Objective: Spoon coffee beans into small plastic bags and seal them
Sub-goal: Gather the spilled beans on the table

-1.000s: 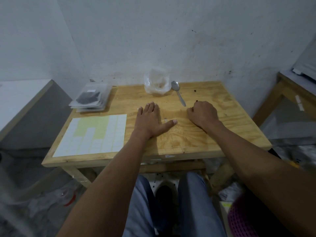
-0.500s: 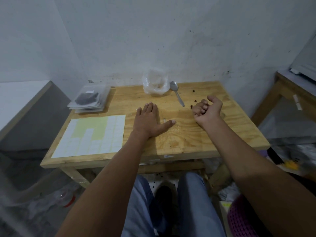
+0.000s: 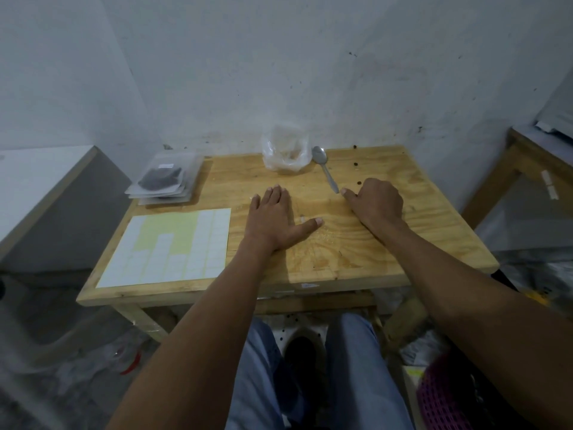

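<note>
My left hand (image 3: 276, 218) lies flat, palm down, on the wooden table (image 3: 356, 268), thumb spread to the right. My right hand (image 3: 376, 201) rests on the table to its right, knuckles up and fingers curled under. Its thumb tip is almost at the handle end of a metal spoon (image 3: 324, 167). What is under the curled fingers is hidden. A crumpled clear plastic bag (image 3: 286, 153) stands by the wall, left of the spoon bowl. A stack of small sealed bags of dark coffee beans (image 3: 164, 180) lies at the back left. A few loose beans (image 3: 359, 183) are scattered near my right hand.
A sheet of white stickers (image 3: 173, 246) on yellow backing covers the table's front left. A grey-sided white counter (image 3: 46, 181) stands to the left, a second wooden table (image 3: 527, 162) to the right. A pink basket (image 3: 440, 398) sits at the lower right.
My right hand had lifted off the table with fingers curled. It has come back down, knuckles up, closer to the spoon handle. My left hand has stayed flat.
</note>
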Motion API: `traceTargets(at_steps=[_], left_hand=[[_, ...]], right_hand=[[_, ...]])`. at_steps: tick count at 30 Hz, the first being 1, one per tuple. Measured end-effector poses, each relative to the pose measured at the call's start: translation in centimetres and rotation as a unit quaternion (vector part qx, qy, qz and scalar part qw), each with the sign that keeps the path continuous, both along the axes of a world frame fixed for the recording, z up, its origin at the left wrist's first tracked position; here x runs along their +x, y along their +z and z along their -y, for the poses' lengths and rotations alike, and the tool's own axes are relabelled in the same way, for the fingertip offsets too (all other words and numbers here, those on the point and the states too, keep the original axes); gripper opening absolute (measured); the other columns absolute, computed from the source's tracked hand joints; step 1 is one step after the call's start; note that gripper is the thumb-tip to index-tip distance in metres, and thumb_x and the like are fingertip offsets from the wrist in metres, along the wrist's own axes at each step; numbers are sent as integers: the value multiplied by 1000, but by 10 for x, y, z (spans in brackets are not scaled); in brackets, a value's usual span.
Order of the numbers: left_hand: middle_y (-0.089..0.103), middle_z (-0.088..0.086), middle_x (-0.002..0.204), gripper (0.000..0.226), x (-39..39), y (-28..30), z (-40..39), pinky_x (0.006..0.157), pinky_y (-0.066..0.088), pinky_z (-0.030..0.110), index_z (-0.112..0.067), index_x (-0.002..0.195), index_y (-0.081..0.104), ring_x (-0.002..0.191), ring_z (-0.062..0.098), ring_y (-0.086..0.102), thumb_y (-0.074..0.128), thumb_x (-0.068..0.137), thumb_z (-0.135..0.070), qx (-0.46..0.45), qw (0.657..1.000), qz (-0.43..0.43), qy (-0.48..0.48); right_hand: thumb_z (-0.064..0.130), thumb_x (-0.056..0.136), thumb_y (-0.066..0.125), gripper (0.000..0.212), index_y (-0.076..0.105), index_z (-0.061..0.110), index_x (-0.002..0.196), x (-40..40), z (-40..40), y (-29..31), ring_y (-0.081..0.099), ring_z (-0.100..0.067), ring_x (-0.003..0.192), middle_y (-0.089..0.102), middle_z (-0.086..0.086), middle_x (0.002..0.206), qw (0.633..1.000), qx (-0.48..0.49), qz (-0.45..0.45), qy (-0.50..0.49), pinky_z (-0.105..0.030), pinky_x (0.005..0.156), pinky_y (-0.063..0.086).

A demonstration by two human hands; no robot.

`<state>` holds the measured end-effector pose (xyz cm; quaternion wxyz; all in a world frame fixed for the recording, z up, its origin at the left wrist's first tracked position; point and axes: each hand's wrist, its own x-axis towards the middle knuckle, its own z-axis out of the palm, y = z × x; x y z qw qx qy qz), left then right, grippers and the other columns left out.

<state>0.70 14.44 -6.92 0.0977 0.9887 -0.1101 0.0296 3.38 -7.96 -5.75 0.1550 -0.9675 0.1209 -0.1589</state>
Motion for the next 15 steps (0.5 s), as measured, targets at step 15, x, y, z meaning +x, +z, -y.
traceTargets(at_steps=[15], left_hand=[[15, 14, 169, 127, 0, 0, 0, 126, 7, 51, -5, 160, 15, 157, 27, 10, 24, 72, -96, -12, 1000, 0, 1]], right_hand=[[54, 102, 41, 55, 57, 10, 73, 3, -15, 11, 55, -24, 69, 67, -8, 82, 992, -101, -68, 32, -33, 62, 40]])
